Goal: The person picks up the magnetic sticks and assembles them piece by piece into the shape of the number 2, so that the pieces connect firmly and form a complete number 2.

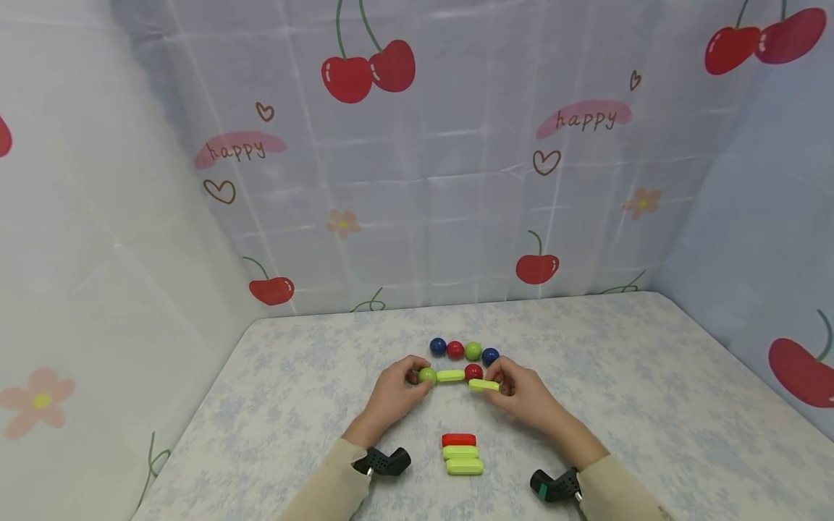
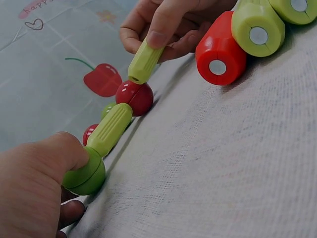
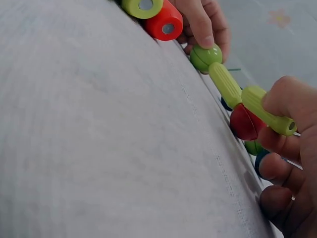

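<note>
My left hand (image 1: pixel 393 391) pinches a green magnetic ball (image 1: pixel 427 375) between thumb and fingers. One end of a yellow-green magnetic rod (image 1: pixel 450 376) meets that ball, and its other end meets a red ball (image 1: pixel 473 371); the three form a line on the table. Between thumb and fingers, my right hand (image 1: pixel 526 391) holds a second yellow-green rod (image 3: pixel 255 106). In the left wrist view this rod's free end (image 2: pixel 137 78) overlaps the top of the red ball (image 2: pixel 136 98); whether they touch I cannot tell.
Behind the hands runs a row of several balls, with a blue ball (image 1: pixel 438 346) at its left end. Nearer the body lie a red rod (image 1: pixel 459 440) and two yellow-green rods (image 1: pixel 464 467) side by side. A printed curtain (image 1: pixel 430 217) rises behind the table (image 1: pixel 293 383).
</note>
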### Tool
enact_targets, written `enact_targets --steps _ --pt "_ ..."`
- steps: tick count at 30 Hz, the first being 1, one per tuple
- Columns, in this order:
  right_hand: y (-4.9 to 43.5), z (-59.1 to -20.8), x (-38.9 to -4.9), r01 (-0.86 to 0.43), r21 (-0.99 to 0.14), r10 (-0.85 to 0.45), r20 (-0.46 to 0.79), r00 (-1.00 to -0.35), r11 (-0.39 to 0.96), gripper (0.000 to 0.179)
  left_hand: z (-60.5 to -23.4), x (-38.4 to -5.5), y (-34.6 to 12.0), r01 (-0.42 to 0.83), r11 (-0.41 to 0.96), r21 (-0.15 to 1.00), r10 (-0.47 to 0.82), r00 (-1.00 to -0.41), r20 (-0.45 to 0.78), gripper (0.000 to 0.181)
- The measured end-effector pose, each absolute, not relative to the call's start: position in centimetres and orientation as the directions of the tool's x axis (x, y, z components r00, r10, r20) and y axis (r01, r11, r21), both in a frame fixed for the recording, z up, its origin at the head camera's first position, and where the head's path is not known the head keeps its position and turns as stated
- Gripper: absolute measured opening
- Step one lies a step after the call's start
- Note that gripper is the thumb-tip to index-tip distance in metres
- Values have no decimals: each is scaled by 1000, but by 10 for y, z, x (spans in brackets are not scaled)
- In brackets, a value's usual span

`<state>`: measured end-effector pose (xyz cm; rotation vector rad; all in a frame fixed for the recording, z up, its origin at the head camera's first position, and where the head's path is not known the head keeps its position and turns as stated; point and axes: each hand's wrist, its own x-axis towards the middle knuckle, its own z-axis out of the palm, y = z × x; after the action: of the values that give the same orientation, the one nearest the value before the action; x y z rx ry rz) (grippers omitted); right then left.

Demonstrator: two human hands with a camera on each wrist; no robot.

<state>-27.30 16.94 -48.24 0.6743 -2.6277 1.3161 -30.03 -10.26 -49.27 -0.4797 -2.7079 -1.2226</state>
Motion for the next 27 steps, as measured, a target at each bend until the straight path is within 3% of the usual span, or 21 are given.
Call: enact_targets --steps 27 --pt "173 -487 -274 -439 -684 -203 400 -894 583 28 -491 -298 -102 330 615 716 238 -944 231 24"
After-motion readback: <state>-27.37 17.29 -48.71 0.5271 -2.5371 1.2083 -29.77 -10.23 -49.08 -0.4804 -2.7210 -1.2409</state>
